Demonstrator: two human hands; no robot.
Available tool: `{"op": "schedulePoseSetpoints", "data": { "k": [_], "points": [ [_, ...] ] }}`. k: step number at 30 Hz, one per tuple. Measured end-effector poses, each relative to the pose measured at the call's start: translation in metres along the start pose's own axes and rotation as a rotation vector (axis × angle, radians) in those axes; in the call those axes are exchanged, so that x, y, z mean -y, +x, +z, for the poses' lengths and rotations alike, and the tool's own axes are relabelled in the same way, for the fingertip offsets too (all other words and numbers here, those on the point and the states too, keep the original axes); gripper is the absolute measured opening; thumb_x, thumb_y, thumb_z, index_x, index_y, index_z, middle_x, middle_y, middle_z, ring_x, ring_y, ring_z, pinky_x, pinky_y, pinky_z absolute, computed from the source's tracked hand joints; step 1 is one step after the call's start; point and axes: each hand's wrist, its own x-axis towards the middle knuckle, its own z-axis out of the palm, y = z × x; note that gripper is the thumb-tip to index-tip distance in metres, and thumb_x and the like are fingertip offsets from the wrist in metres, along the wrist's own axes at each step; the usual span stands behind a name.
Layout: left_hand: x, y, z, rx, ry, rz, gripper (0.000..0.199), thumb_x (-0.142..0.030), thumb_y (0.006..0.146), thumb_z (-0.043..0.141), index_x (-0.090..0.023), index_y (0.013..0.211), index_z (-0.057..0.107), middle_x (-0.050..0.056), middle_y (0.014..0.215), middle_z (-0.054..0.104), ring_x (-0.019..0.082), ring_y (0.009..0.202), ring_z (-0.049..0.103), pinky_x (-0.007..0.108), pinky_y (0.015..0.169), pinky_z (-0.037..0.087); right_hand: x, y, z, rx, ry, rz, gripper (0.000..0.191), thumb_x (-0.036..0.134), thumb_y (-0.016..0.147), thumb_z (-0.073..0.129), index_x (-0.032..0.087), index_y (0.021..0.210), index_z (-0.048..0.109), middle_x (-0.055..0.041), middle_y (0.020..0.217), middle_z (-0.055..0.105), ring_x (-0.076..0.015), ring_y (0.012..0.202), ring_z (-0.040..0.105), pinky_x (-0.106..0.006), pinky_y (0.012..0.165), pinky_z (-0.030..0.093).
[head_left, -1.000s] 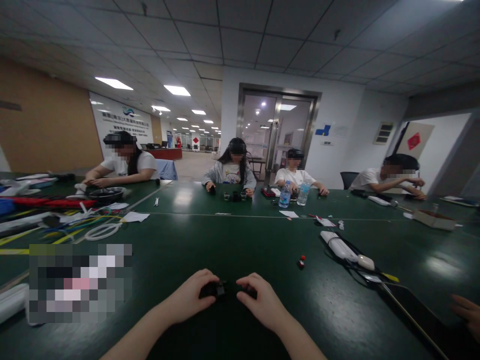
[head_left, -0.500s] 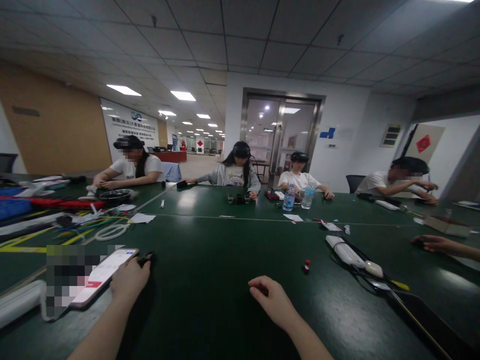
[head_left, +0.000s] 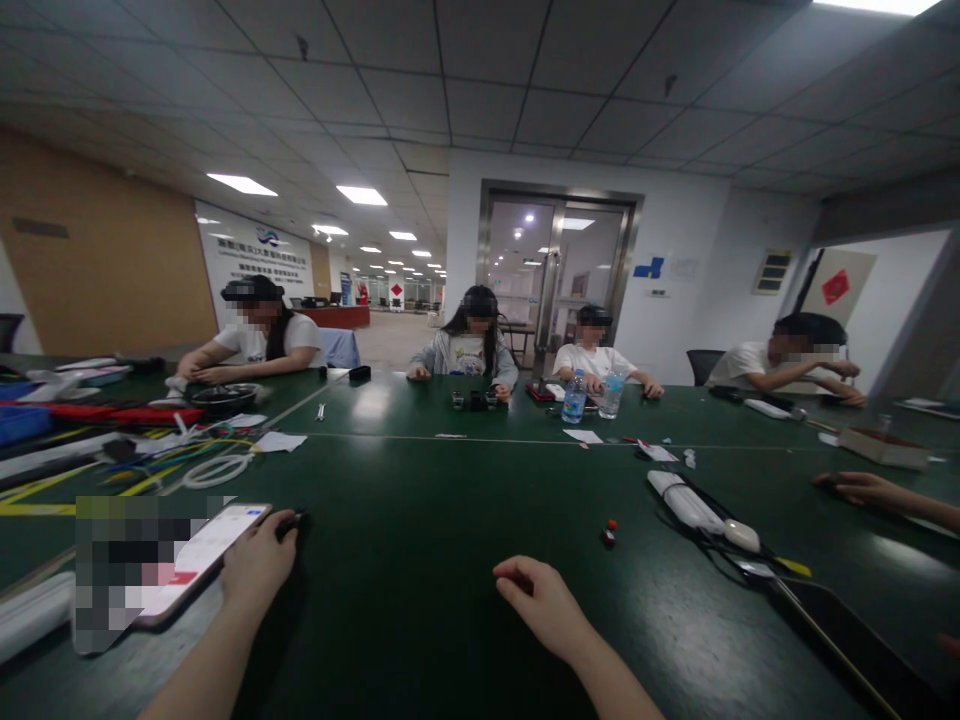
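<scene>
My left hand (head_left: 262,560) rests at the left on the dark green table (head_left: 405,600), its fingers closed on a small black object (head_left: 300,520) beside the right edge of a lit phone (head_left: 202,560). Fingers curled, my right hand (head_left: 536,595) lies on the table right of the middle; whatever may be inside it is hidden. Beyond it to the right sits a small red and black item (head_left: 609,533), touched by neither hand.
A white power strip (head_left: 682,500) with black cables and a dark tablet (head_left: 855,640) lie at the right. Cables (head_left: 217,470) and papers clutter the left. Two bottles (head_left: 574,398) stand farther back. Several people sit opposite; another person's hand (head_left: 862,490) is at the right.
The view has shifted slightly. My hands have hardly moved. Across the table, a person's hand has drawn back from a black box.
</scene>
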Motion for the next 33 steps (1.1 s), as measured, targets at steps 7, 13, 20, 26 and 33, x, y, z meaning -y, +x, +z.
{"op": "schedulePoseSetpoints", "data": {
  "k": [7, 13, 20, 26, 33],
  "points": [
    [-0.001, -0.002, -0.003, 0.022, -0.01, 0.023, 0.04, -0.035, 0.08, 0.037, -0.026, 0.113, 0.057, 0.012, 0.115, 0.056, 0.034, 0.105, 0.053, 0.043, 0.078, 0.047, -0.003, 0.003, 0.002, -0.01, -0.003, -0.003, 0.027, 0.038, 0.08, 0.05, 0.021, 0.099, 0.061, -0.0015, 0.092, 0.061, -0.0172, 0.084, 0.058, -0.03, 0.074, 0.044],
    [-0.003, -0.003, -0.006, 0.032, -0.012, 0.013, 0.042, -0.037, 0.081, 0.034, -0.027, 0.115, 0.057, 0.013, 0.117, 0.056, 0.035, 0.103, 0.053, 0.044, 0.077, 0.047, -0.002, 0.001, 0.001, 0.002, 0.0, 0.013, 0.027, 0.038, 0.081, 0.049, 0.022, 0.1, 0.06, -0.0014, 0.095, 0.061, -0.0172, 0.087, 0.058, -0.03, 0.075, 0.045],
    [-0.001, -0.002, -0.008, 0.049, -0.011, 0.009, 0.043, -0.037, 0.082, 0.033, -0.024, 0.117, 0.055, 0.014, 0.115, 0.056, 0.036, 0.104, 0.053, 0.045, 0.077, 0.046, -0.005, 0.002, 0.002, -0.008, 0.006, -0.003, 0.026, 0.036, 0.081, 0.05, 0.022, 0.099, 0.061, -0.001, 0.093, 0.061, -0.0171, 0.086, 0.058, -0.03, 0.075, 0.045],
    [-0.023, -0.018, -0.006, 0.093, -0.031, 0.174, 0.04, -0.031, 0.083, 0.035, -0.02, 0.116, 0.055, 0.015, 0.113, 0.055, 0.033, 0.104, 0.052, 0.043, 0.083, 0.043, 0.002, 0.0, 0.001, 0.003, -0.014, 0.02, 0.026, 0.035, 0.081, 0.049, 0.023, 0.103, 0.059, -0.0011, 0.094, 0.06, -0.0173, 0.086, 0.057, -0.03, 0.075, 0.045],
    [-0.096, -0.12, 0.03, 0.587, -0.466, 0.828, 0.051, -0.022, 0.075, 0.052, -0.026, 0.124, 0.039, 0.002, 0.116, 0.056, 0.017, 0.109, 0.049, 0.031, 0.096, 0.036, 0.024, -0.01, 0.009, -0.016, -0.084, -0.131, 0.049, 0.026, 0.064, 0.068, 0.026, 0.11, 0.054, -0.0024, 0.108, 0.049, -0.0181, 0.097, 0.049, -0.029, 0.084, 0.039]
  ]
}}
